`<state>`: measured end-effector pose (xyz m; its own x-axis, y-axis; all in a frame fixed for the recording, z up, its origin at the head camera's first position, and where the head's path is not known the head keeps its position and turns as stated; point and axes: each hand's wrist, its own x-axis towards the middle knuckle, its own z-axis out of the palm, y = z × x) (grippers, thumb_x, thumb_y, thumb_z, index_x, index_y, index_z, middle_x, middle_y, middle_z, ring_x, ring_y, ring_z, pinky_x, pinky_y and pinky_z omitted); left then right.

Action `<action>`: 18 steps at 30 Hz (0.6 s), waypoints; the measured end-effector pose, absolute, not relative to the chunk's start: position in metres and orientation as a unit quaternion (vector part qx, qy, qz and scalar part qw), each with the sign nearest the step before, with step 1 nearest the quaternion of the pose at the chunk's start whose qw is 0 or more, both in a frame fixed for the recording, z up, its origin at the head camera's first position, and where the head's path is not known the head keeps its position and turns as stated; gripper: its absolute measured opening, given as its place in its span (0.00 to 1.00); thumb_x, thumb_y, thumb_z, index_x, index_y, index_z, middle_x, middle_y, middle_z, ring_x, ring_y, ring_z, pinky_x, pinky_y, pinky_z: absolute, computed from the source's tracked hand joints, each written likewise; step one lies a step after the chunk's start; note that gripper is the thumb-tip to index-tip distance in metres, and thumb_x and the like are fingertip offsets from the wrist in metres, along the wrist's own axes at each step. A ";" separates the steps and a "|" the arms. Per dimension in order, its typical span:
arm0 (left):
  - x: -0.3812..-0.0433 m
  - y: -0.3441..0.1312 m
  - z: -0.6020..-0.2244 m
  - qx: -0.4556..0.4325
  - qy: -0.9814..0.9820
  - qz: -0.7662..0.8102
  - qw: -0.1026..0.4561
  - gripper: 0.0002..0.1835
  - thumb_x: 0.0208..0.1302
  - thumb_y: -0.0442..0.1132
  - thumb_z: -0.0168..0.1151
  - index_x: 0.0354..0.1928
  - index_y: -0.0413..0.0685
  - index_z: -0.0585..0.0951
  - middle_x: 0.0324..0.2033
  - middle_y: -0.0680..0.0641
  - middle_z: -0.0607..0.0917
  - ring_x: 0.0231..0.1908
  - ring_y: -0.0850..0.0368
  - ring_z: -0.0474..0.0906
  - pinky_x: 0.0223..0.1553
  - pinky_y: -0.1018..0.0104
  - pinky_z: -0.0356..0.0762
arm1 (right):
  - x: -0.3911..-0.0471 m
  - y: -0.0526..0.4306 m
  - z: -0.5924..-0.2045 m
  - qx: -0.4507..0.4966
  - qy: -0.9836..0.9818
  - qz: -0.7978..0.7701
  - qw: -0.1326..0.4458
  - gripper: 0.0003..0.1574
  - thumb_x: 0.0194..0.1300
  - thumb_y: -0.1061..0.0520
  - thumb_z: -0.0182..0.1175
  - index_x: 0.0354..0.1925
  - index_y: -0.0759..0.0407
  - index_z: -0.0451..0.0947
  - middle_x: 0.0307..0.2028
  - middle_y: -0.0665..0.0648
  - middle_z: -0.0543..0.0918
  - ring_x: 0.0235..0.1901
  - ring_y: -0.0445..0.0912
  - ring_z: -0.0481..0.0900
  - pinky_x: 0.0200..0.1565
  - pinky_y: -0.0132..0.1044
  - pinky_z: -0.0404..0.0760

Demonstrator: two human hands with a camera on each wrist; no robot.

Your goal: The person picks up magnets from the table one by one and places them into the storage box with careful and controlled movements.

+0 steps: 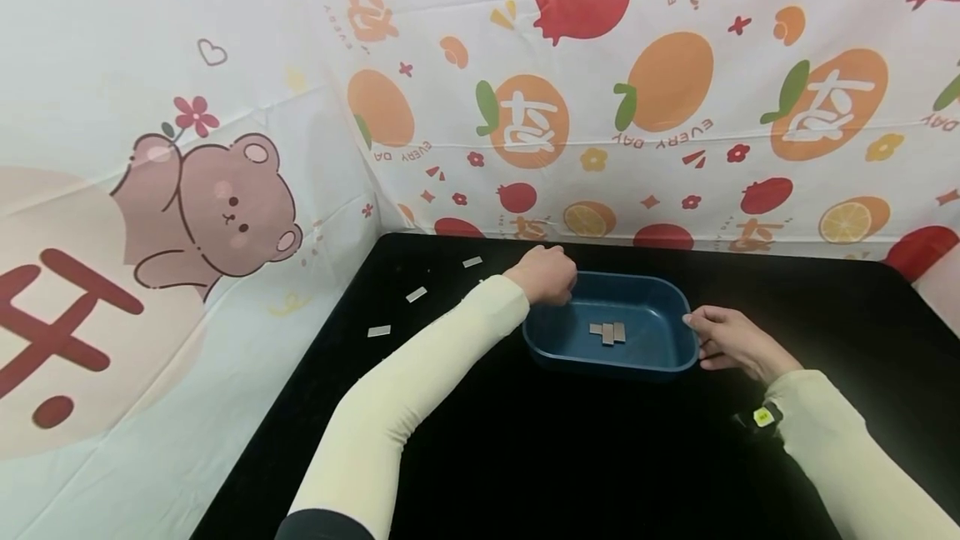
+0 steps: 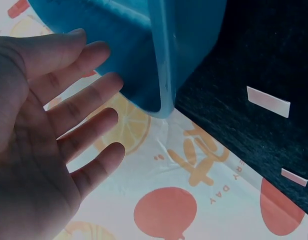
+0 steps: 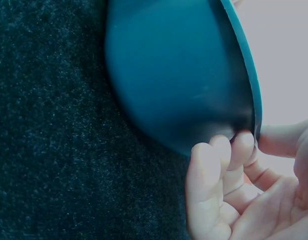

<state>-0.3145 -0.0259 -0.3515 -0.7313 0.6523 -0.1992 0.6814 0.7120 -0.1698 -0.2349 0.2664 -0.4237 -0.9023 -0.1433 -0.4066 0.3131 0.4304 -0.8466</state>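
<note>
A blue rectangular plastic basin (image 1: 652,347) stands on the black table. Several small flat grey rectangular pieces (image 1: 608,333) lie together on its floor. My left hand (image 1: 542,275) is over the basin's left end. In the left wrist view its fingers (image 2: 89,100) are spread and nearly straight, the thumb close to the index fingertip, and no piece shows between them. At the basin's right end my right hand (image 1: 731,340) pinches the rim, thumb on one side and curled fingers (image 3: 206,165) against the outer wall.
Left of the basin, loose flat pieces lie apart on the table: one nearer piece (image 1: 378,331), a middle piece (image 1: 416,294) and a far piece (image 1: 472,262). Behind the table (image 1: 600,457) hangs a fruit-printed cloth (image 1: 442,165); a bear-printed cloth (image 1: 247,82) hangs at the left.
</note>
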 end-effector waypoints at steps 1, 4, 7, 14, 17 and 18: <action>-0.314 -0.027 -0.352 0.360 0.924 -0.115 0.063 0.12 0.61 0.47 0.56 0.22 0.58 0.82 0.23 0.56 0.80 0.39 0.58 0.68 0.36 0.64 0.67 | -0.235 0.266 -0.424 0.054 0.817 -0.533 0.215 0.22 0.66 0.40 0.48 0.40 0.57 0.70 0.26 0.53 0.75 0.26 0.45 0.78 0.34 0.38 0.82; -0.315 -0.029 -0.352 0.359 0.924 -0.113 0.063 0.12 0.61 0.47 0.55 0.21 0.58 0.82 0.23 0.57 0.80 0.40 0.58 0.68 0.39 0.63 0.67 | -0.234 0.267 -0.425 0.047 0.817 -0.534 0.213 0.21 0.66 0.41 0.48 0.39 0.57 0.70 0.25 0.53 0.75 0.26 0.44 0.78 0.34 0.38 0.82; -0.316 -0.032 -0.352 0.356 0.926 -0.111 0.061 0.12 0.61 0.47 0.55 0.21 0.59 0.81 0.23 0.57 0.80 0.40 0.58 0.68 0.39 0.62 0.68 | -0.233 0.268 -0.425 0.047 0.818 -0.534 0.209 0.21 0.66 0.40 0.48 0.38 0.57 0.70 0.25 0.53 0.75 0.26 0.44 0.78 0.34 0.38 0.82; -0.319 -0.048 -0.350 0.343 0.933 -0.092 0.052 0.10 0.61 0.47 0.54 0.30 0.60 0.84 0.28 0.58 0.83 0.41 0.58 0.69 0.37 0.63 0.72 | -0.233 0.267 -0.426 0.045 0.817 -0.536 0.210 0.21 0.66 0.41 0.48 0.37 0.57 0.70 0.25 0.52 0.74 0.25 0.44 0.78 0.33 0.38 0.82; -0.319 -0.055 -0.348 0.338 0.936 -0.085 0.053 0.10 0.62 0.48 0.54 0.35 0.60 0.84 0.33 0.58 0.83 0.42 0.58 0.70 0.40 0.62 0.73 | -0.233 0.267 -0.426 0.047 0.818 -0.534 0.210 0.22 0.66 0.41 0.48 0.38 0.58 0.70 0.25 0.52 0.74 0.26 0.44 0.78 0.33 0.38 0.82; -0.319 -0.058 -0.347 0.335 0.937 -0.082 0.056 0.10 0.62 0.47 0.54 0.37 0.59 0.84 0.35 0.57 0.84 0.43 0.58 0.70 0.41 0.61 0.74 | -0.233 0.267 -0.426 0.047 0.818 -0.533 0.210 0.22 0.66 0.41 0.48 0.39 0.58 0.70 0.25 0.53 0.74 0.26 0.44 0.78 0.34 0.38 0.82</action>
